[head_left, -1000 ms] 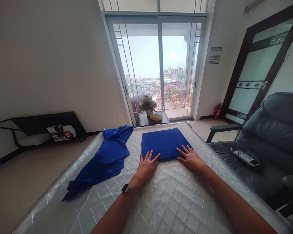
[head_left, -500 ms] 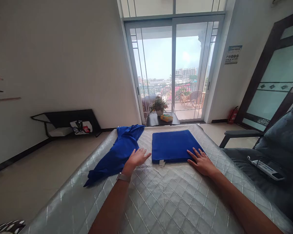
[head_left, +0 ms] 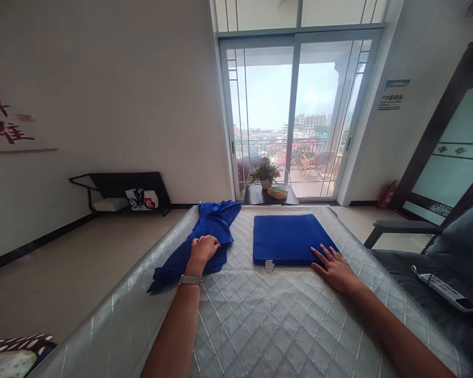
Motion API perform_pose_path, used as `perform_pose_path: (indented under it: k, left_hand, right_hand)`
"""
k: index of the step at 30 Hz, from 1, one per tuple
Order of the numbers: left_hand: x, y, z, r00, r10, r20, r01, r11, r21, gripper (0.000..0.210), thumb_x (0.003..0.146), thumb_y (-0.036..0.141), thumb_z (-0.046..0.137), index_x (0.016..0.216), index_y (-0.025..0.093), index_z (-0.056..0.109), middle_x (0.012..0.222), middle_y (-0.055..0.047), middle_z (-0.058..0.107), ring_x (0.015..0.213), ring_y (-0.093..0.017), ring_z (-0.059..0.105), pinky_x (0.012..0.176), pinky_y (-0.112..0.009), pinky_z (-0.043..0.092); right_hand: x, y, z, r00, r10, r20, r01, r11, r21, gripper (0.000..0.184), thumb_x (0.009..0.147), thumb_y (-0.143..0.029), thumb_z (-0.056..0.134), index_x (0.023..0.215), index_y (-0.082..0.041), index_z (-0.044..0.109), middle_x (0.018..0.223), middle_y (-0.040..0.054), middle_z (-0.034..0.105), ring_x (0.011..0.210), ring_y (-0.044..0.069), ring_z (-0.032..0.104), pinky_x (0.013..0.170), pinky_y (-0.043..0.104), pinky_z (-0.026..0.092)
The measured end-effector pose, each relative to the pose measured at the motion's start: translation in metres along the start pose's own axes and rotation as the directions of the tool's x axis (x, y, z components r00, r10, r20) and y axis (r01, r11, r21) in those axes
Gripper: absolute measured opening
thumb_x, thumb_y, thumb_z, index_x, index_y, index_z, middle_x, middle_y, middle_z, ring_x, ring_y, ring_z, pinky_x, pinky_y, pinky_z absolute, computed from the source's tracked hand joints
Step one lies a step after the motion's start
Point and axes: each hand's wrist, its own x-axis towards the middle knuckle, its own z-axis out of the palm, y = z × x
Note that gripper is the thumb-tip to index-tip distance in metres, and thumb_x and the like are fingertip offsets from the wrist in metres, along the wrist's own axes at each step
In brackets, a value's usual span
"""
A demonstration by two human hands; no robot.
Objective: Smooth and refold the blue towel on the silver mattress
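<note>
A neatly folded blue cloth [head_left: 287,237] lies flat on the quilted silver mattress [head_left: 268,325], with a small white tag at its near edge. My right hand [head_left: 333,268] rests flat, fingers spread, on that cloth's near right corner. To the left lies a crumpled blue cloth [head_left: 205,231], stretched out toward the mattress's left edge. My left hand [head_left: 202,251], a watch on its wrist, has its fingers curled down onto the crumpled cloth's middle.
A small dark table [head_left: 271,195] with a potted plant and a box stands beyond the mattress before the glass balcony doors. A dark recliner [head_left: 449,252] with a remote control sits at the right. A low black shelf [head_left: 120,190] stands by the left wall.
My left hand has left the folded cloth, moved left and closed on the crumpled cloth. My right hand has stayed on the folded cloth. The view has swung left.
</note>
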Motion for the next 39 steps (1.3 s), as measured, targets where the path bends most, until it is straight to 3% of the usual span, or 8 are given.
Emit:
perform_pose_path:
  k: [3,5,8,12,23,26,32,39]
  left_hand:
    - [0.0,-0.004,-0.007,0.997,-0.047,-0.065,0.046,0.999,-0.016,0.028,0.096,0.032,0.046,0.103,0.024,0.072,0.11,-0.009,0.074,0.108,-0.026,0.064,0.094,-0.04,0.042]
    - [-0.002,-0.011,-0.016,0.966,-0.128,-0.227,0.114,0.991,-0.072,0.033,0.099,0.031,0.039,0.109,0.02,0.069,0.11,-0.012,0.073,0.105,-0.026,0.065,0.089,-0.038,0.045]
    - [-0.005,-0.025,-0.037,0.785,-0.306,-0.538,0.194,0.947,-0.255,0.034,0.099,0.033,0.039,0.11,0.017,0.067,0.111,-0.015,0.069,0.101,-0.027,0.064,0.084,-0.037,0.047]
    - [-0.011,-0.041,-0.068,0.493,-0.479,-0.727,0.105,0.862,-0.496,0.03,0.096,0.033,0.044,0.105,0.017,0.068,0.103,-0.013,0.068,0.099,-0.027,0.064,0.088,-0.039,0.048]
    - [-0.022,-0.035,-0.105,0.106,-0.657,-0.746,-0.324,0.687,-0.651,0.025,0.095,0.023,0.048,0.111,0.01,0.062,0.113,-0.011,0.065,0.107,-0.018,0.062,0.097,-0.035,0.05]
    - [-0.035,-0.035,-0.121,0.03,-0.617,-0.786,-0.404,0.712,-0.575,0.029,0.099,0.026,0.047,0.118,0.007,0.057,0.121,-0.013,0.062,0.113,-0.019,0.059,0.1,-0.039,0.049]
    - [-0.076,-0.011,-0.159,-0.085,-0.495,-0.865,-0.468,0.786,-0.404,0.032,0.1,0.045,0.047,0.113,0.019,0.058,0.122,-0.005,0.06,0.117,-0.021,0.057,0.105,-0.041,0.047]
    - [-0.118,0.031,-0.181,-0.06,-0.456,-0.888,-0.438,0.811,-0.387,0.037,0.099,0.054,0.043,0.106,0.021,0.059,0.107,-0.004,0.059,0.106,-0.021,0.059,0.102,-0.044,0.05]
  right_hand:
    - [0.0,0.0,0.0,1.0,0.005,0.003,-0.005,1.0,-0.003,0.076,0.092,-0.078,0.021,0.157,-0.039,0.027,0.165,-0.0011,0.023,0.151,0.034,0.018,0.121,0.053,0.021]
    - [0.0,0.0,0.001,1.0,0.005,-0.004,-0.005,1.0,0.002,0.076,0.092,-0.078,0.021,0.156,-0.039,0.028,0.165,-0.0013,0.024,0.151,0.034,0.018,0.121,0.053,0.022]
    - [0.001,0.002,0.004,1.0,-0.001,-0.021,0.001,1.0,0.006,0.075,0.092,-0.078,0.022,0.156,-0.04,0.029,0.164,-0.0014,0.025,0.151,0.034,0.019,0.121,0.053,0.022]
    - [0.002,0.004,0.008,0.999,-0.002,-0.039,0.002,1.0,0.003,0.076,0.091,-0.079,0.022,0.156,-0.039,0.03,0.164,-0.0014,0.026,0.151,0.034,0.02,0.121,0.052,0.023]
    - [0.001,0.004,0.006,0.999,0.0,-0.041,-0.001,1.0,-0.014,0.076,0.091,-0.079,0.021,0.156,-0.04,0.029,0.164,-0.0022,0.026,0.151,0.033,0.02,0.121,0.052,0.022]
    - [0.0,0.004,0.005,0.999,0.003,-0.033,-0.004,1.0,-0.008,0.076,0.091,-0.079,0.02,0.156,-0.039,0.029,0.164,-0.0011,0.025,0.151,0.033,0.019,0.121,0.052,0.022]
    - [0.001,0.005,0.008,0.999,0.001,-0.04,0.0,1.0,0.002,0.076,0.091,-0.078,0.02,0.156,-0.04,0.029,0.165,-0.0018,0.025,0.151,0.032,0.019,0.12,0.053,0.024]
    - [-0.001,0.003,0.006,0.999,0.004,-0.043,-0.004,1.0,-0.003,0.076,0.091,-0.079,0.021,0.156,-0.04,0.029,0.164,-0.0011,0.025,0.151,0.032,0.019,0.121,0.053,0.022]
